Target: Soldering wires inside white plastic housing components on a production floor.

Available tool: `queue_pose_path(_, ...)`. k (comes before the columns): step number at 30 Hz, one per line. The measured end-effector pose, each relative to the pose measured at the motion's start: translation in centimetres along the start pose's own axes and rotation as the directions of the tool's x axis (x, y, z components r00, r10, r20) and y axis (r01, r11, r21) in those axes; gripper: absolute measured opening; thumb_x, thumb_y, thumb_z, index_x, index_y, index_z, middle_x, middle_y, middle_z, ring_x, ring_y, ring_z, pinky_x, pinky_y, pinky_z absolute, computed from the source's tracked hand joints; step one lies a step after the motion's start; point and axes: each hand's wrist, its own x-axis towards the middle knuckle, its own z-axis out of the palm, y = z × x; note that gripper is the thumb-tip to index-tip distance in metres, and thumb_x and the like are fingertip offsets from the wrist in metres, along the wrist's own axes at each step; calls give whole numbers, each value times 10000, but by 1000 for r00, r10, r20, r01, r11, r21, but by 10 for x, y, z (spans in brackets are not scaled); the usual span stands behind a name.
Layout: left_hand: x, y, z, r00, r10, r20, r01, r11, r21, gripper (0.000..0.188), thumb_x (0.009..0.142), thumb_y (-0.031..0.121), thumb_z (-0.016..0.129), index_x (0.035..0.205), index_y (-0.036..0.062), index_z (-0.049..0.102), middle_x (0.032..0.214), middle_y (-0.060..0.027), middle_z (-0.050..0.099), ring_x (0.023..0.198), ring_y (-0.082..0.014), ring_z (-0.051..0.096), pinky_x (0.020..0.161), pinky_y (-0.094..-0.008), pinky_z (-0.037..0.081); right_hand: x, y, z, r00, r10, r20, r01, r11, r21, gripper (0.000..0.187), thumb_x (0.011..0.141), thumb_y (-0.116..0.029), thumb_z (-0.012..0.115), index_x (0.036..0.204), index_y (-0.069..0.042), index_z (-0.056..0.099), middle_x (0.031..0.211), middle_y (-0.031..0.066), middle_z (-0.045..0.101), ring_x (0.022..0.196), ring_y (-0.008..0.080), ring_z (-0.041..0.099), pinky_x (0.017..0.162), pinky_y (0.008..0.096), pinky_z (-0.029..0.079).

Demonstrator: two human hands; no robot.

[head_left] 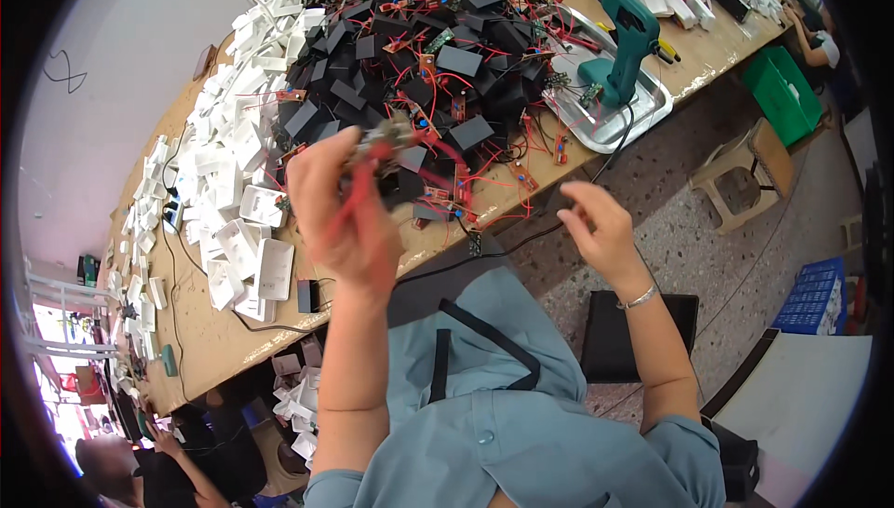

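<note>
My left hand [345, 215] is raised over the near edge of the table, its fingers closed around a bunch of small circuit boards with red wires [386, 145]. Motion smears the bunch, so single parts are hard to make out. To the right, my right hand [601, 233] hovers off the table edge, with thumb and fingers curved but apart and nothing plainly between them. Behind my left hand rises a big heap of black plastic boxes [456, 61], mixed with red-wired circuit boards [461, 182].
White plastic housings [275, 269] are piled left of the heap. A green electric screwdriver [629, 42] stands on a metal tray [656, 108] at the right. A black cable [521, 249] runs along the table's front. A stool [736, 177] and green crate [782, 94] stand rightward; other people sit around.
</note>
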Motion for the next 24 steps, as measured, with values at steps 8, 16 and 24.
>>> queue_pose_path(8,-36,-35,10,729,53,683,-412,830,376,424,708,153,646,1125,99,593,959,-47,561,827,-197,564,880,-427,334,26,-15,25,997,-39,-66,25,979,-201,1009,639,-313,836,1434,-49,273,1480,253,213,1357,405,250,1092,469,259)
queue_pose_path(16,-30,-10,5,471,-131,872,-345,883,319,929,453,356,856,1306,290,492,1410,-111,373,1288,-318,361,987,-637,236,46,-8,52,996,37,-85,-65,931,-359,1009,668,-325,804,1469,-121,225,1469,320,123,1334,506,198,1073,549,239)
queue_pose_path(24,-32,-38,15,563,-69,823,-435,822,367,509,600,353,777,1078,224,658,1433,-95,357,1332,-308,310,975,-647,241,69,-10,78,997,59,-53,-76,916,-394,966,763,-228,722,1504,-177,106,1502,295,62,1354,496,177,1064,571,222)
